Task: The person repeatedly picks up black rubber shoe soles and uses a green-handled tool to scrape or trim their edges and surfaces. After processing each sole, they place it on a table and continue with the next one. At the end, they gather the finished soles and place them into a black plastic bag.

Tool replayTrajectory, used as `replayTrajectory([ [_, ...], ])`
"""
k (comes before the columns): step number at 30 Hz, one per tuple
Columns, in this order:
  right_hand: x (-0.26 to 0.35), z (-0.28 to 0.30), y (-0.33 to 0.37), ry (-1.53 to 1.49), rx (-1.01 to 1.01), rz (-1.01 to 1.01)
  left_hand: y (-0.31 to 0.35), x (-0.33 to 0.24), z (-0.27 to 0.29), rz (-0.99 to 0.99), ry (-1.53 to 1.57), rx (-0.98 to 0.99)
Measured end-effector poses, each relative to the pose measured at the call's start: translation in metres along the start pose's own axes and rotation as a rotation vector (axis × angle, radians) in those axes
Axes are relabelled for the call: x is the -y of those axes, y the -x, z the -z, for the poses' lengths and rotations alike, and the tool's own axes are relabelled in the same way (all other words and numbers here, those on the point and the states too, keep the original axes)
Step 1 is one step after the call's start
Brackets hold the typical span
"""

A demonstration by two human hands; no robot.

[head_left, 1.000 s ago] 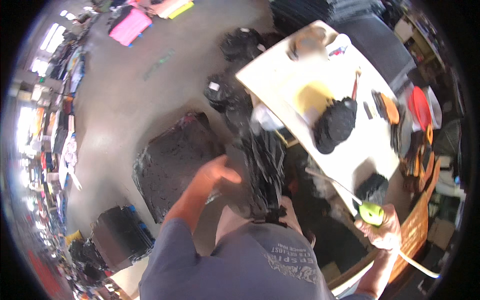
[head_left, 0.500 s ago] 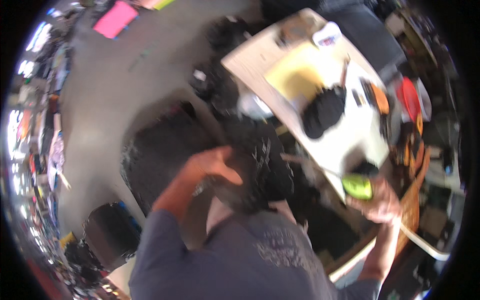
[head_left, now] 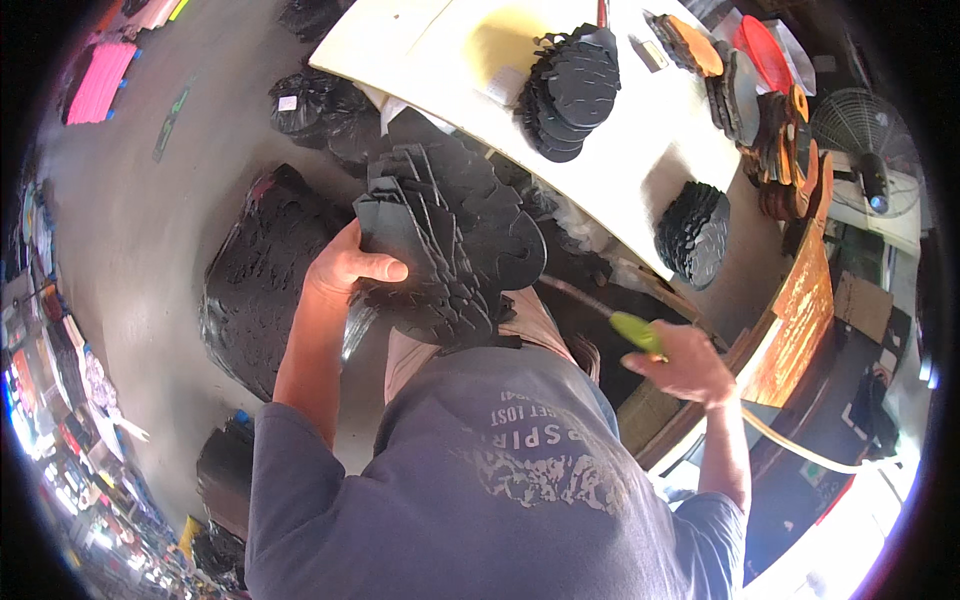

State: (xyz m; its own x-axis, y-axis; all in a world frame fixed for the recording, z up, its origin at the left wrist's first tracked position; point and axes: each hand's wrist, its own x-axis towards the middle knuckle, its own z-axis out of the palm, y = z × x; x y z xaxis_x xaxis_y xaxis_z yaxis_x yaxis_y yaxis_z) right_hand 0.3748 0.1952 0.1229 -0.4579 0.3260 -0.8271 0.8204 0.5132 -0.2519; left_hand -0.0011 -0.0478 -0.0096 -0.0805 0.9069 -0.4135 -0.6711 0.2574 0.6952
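My left hand is closed on the edge of a fanned stack of black sole-shaped sheets, its thumb lying across the top. The sheets sit over my lap, several layers slipped out of line. In my right hand is a screwdriver-like tool with a green handle and a thin shaft. Its shaft points left toward the stack, and the tip looks close to the edge of the sheets; contact cannot be made out.
A pale table to the front right carries a black sole pile and another black pile near its edge. A large black bundle lies on the floor at left. At right are a fan and a wooden board.
My left hand, spread and blurred before, now grips the black sheets. My right hand has brought the green-handled tool left, away from the table corner. The view has shifted.
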Motion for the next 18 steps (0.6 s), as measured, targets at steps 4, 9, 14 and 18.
replayTrajectory([
  [4, 0.017, -0.006, -0.012, -0.285, -0.62, 0.373, -0.023, -0.002, -0.025, 0.001, 0.1, 0.133],
  [9, 0.075, 0.026, -0.033, -0.374, -0.796, 0.625, -0.05, 0.002, -0.065, 0.115, 0.092, 0.352],
  [14, 0.098, 0.011, -0.045, -0.413, -0.886, 0.538, -0.056, 0.023, -0.072, 0.14, 0.152, 0.322],
  [18, 0.09, 0.009, -0.04, -0.819, -1.02, 0.383, -0.059, 0.033, -0.06, 0.151, 0.184, 0.27],
])
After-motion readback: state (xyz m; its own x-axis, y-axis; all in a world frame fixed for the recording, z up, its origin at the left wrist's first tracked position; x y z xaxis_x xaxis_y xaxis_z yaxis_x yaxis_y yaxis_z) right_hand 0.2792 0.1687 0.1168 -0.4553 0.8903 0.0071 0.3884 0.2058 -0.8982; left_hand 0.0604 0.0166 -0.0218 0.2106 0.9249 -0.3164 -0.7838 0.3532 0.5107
